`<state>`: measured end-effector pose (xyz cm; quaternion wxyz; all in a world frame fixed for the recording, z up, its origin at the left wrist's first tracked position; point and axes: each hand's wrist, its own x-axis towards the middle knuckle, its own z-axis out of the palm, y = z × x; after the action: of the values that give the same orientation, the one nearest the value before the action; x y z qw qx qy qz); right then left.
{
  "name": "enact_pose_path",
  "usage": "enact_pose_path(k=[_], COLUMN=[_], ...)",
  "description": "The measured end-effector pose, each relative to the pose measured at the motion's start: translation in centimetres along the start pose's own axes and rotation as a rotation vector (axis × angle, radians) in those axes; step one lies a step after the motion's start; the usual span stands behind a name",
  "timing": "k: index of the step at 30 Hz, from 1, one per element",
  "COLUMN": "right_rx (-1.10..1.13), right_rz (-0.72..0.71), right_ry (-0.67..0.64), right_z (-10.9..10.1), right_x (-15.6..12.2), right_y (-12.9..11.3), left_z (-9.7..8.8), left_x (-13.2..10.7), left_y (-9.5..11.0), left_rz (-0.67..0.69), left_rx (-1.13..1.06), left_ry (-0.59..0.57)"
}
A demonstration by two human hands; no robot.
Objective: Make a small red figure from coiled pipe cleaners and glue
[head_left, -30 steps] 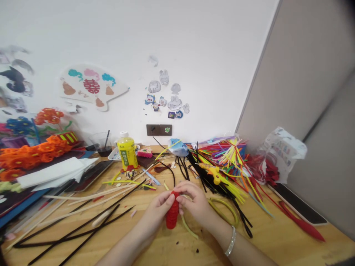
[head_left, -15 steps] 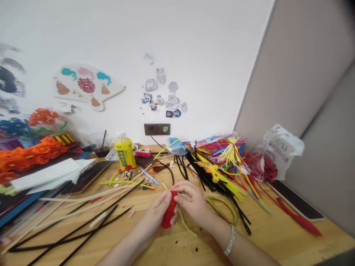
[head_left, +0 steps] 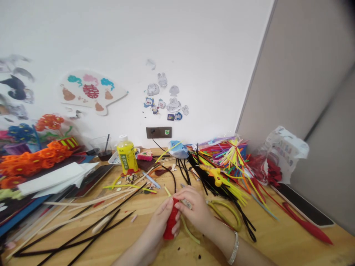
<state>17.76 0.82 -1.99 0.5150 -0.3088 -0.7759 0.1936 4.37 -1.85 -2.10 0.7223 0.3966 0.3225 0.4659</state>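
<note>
A red fuzzy piece (head_left: pixel 171 221), longish and ridged like wound pipe cleaner, is between my hands above the wooden table. My left hand (head_left: pixel 161 218) wraps round it from the left, thumb along its upper side. At its top end my right hand (head_left: pixel 192 207) pinches with thumb and forefinger. A pale yellow-green pipe cleaner (head_left: pixel 190 232) passes behind the hands, its ends showing above and below. Close to my right wrist lie scissors with olive-yellow handles (head_left: pixel 226 214).
Black pipe cleaners (head_left: pixel 91 229) and cream ones cross the table at left. Farther back stand a yellow drink bottle (head_left: pixel 127 155) and a cup (head_left: pixel 104 149). A yellow glue gun (head_left: pixel 215 175) lies among bundled pipe cleaners at right, near a phone-like black slab (head_left: pixel 305 205).
The view has shifted slightly, so everything sits a little lower and to the right. Both hands keep their hold on the red piece, with small finger movement at its top.
</note>
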Motion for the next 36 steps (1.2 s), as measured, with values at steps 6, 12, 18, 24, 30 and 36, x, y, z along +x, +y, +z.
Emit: enact_pose_path(k=[6,12,18,24,30,36], right_rx=[-0.040,-0.143,-0.357,-0.309,-0.365,-0.436], right_rz=[-0.048,0.211,0.296,0.276,0.231,0.375], right_ry=[-0.041,0.063,-0.038,-0.087,-0.315,-0.397], right_z=[-1.1,-2.4,-2.2,-0.4,7.4,15.0], right_x=[0.7,1.3,0.8,3.1,11.4,15.8], right_y=[-0.6,1.9,3.1,1.5,0.4,2.9], left_z=[-0.1,-1.8,-3.8,-3.8,-4.0,-4.9], left_x=[0.1,1.0,2.5,3.3,3.7,4.4], left_y=[1.1,2.4,2.5,1.0,0.1,-0.4], left_rz=[0.020,0.014,0.023,0.039,-0.007,-0.028], left_rx=[0.022,0.083,0.140,0.241,0.350,0.340], left_ry=[0.003,0.156,0.314,0.356,0.304,0.334])
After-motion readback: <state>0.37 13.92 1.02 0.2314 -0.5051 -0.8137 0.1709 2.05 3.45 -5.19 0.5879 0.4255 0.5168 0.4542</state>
